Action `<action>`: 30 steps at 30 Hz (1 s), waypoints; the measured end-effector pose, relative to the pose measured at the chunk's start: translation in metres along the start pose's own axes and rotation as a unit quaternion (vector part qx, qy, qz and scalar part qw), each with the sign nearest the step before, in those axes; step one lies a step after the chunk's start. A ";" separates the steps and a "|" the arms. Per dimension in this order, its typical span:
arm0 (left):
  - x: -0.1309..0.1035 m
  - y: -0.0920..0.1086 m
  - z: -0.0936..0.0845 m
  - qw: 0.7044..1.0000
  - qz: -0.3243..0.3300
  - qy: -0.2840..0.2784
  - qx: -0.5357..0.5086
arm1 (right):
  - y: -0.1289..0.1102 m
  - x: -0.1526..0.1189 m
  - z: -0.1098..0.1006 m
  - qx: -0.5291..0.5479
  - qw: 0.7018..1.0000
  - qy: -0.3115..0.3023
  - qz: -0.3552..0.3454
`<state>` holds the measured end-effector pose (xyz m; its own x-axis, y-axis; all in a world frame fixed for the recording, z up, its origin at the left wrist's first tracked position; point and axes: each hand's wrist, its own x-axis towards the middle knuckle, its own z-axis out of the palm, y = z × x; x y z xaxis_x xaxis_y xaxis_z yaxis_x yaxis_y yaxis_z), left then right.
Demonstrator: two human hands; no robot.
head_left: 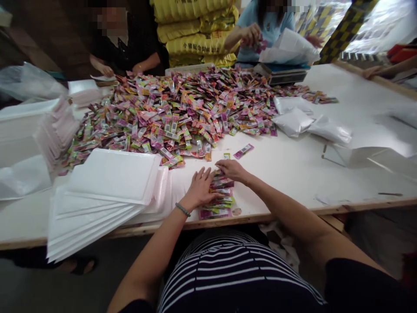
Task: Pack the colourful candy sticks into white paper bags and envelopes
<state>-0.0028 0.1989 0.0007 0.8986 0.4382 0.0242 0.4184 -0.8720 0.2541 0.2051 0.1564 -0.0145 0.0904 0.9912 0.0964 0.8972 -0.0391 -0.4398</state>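
Near the front edge of the table, a short row of overlapping small packets [216, 213], purple, pink and green, lies in front of my body. My left hand [202, 189] rests on the row's left side with fingers spread, a beaded bracelet at its wrist. At the far end of the row, my right hand [230, 169] has its fingers curled together on small packets, partly hiding them. Just beyond it lie a green packet [226, 155] and a loose purple packet [243, 151].
A big heap of similar packets [182, 108] spreads across the table [293, 174]. White padded envelopes [114, 174] are stacked at left, overhanging the edge. Filled white bags [293, 121] lie at right. Two people sit opposite; one holds a white bag [288, 48] near a scale [283, 76].
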 end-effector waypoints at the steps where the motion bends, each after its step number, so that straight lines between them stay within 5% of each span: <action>1: 0.006 0.000 0.002 1.000 0.016 -0.012 0.004 | 0.006 0.006 -0.005 -0.015 1.000 0.013 0.012; 7: 0.001 -0.012 -0.003 0.994 0.086 -0.028 -0.057 | 0.007 0.017 -0.021 -0.025 1.000 -0.011 -0.004; 11: -0.035 -0.009 0.002 0.993 0.040 0.020 -0.109 | -0.029 -0.033 0.014 -0.025 0.983 -0.128 -0.130; 16: -0.087 0.017 -0.016 0.996 0.003 0.068 -0.054 | -0.047 -0.089 0.048 -0.100 0.972 -0.079 -0.197; 19: -0.107 0.016 -0.059 0.970 -0.145 0.190 0.037 | -0.040 -0.088 0.061 -0.114 0.968 -0.039 -0.219; 22: -0.118 -0.010 -0.108 0.876 -0.359 0.269 0.176 | -0.040 -0.075 0.075 -0.117 0.968 -0.005 -0.224; 24: -0.120 -0.034 -0.128 0.859 -0.413 0.188 0.237 | -0.044 -0.069 0.081 -0.120 0.966 0.005 -0.230; 27: -0.118 -0.060 -0.130 0.879 -0.403 0.028 0.252 | -0.049 -0.065 0.082 -0.118 0.963 -0.012 -0.242; 30: -0.113 -0.068 -0.119 0.882 -0.395 0.007 0.257 | -0.051 -0.063 0.073 -0.101 0.969 -0.046 -0.220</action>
<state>-0.1481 0.2348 0.0962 0.3002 0.9526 0.0483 0.9207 -0.2762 -0.2757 0.1222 0.1056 -0.0638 -0.3510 0.9241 0.1513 0.9074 0.3756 -0.1885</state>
